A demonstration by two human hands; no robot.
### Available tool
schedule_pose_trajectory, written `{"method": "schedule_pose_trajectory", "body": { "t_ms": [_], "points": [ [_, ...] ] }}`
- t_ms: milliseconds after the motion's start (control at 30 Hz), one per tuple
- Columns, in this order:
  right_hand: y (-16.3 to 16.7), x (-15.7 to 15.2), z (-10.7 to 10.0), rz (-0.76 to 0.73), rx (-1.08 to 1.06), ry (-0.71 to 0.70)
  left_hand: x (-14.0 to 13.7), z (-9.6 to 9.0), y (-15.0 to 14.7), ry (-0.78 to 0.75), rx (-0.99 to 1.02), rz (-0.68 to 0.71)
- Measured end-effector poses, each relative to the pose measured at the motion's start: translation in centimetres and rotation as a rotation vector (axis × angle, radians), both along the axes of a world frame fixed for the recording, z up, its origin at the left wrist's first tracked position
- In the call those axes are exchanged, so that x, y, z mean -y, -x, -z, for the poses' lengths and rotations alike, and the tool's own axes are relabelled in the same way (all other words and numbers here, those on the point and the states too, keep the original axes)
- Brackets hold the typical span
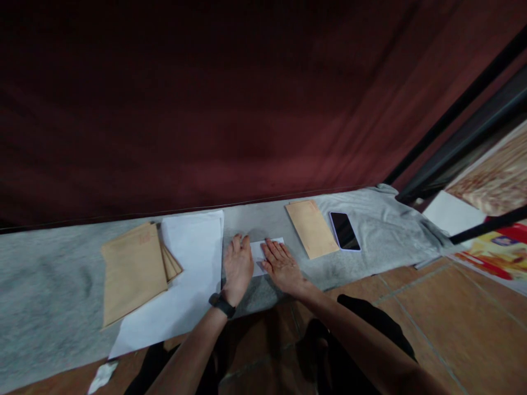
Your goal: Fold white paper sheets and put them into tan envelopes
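Note:
A small white piece of paper [257, 259], seemingly folded, lies on the grey cloth between my hands. My right hand [283, 267] rests flat across its right part, fingers stretched out and slightly apart. At the paper's left end is my left hand [239, 269], palm down with its fingers loosely extended; its thumb side meets the paper's edge. A dark watch [222, 305] is on the left wrist. Left of that hand, large white sheets [193, 247] lie partly under a pile of brown envelopes [134, 269]. To the right, another brown envelope [312, 229] lies near the paper.
A phone [345, 231] with a dark screen lies right of the single envelope. Grey cloth [382, 236] covers the narrow bench, backed by a dark red surface [247, 120]. Black bars [457, 115] and printed packaging [500, 249] stand at the right. Tiled floor [465, 323] shows below.

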State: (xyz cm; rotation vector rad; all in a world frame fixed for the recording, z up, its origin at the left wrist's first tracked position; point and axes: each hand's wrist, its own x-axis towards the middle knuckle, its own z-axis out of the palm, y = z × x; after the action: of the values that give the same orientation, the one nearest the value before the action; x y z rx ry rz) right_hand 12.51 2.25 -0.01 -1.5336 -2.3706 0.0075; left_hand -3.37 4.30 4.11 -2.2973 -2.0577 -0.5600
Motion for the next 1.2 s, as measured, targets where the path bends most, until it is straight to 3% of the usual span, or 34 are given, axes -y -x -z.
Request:
{"method": "schedule_pose_trajectory", "body": {
  "t_ms": [100,200,400,800,1200],
  "points": [
    [0.0,0.0,0.1,-0.017,0.026,-0.016,0.9,1.2,-1.2,-0.013,-0.024,0.193],
    [0.0,0.1,0.3,-0.029,0.045,-0.034,1.7,2.7,-1.9,0.058,-0.046,0.262],
    [0.0,0.2,0.7,-0.014,0.026,-0.084,2.0,4.1,-1.0,0.04,-0.074,0.253],
    [-1.5,0.0,1.0,0.096,0.007,-0.021,2.7,3.8,0.5,0.017,-0.074,0.142],
    [-3.0,0.2,1.5,0.144,-0.001,-0.057,3.1,4.1,1.1,0.001,-0.049,0.043]
  ]
}}
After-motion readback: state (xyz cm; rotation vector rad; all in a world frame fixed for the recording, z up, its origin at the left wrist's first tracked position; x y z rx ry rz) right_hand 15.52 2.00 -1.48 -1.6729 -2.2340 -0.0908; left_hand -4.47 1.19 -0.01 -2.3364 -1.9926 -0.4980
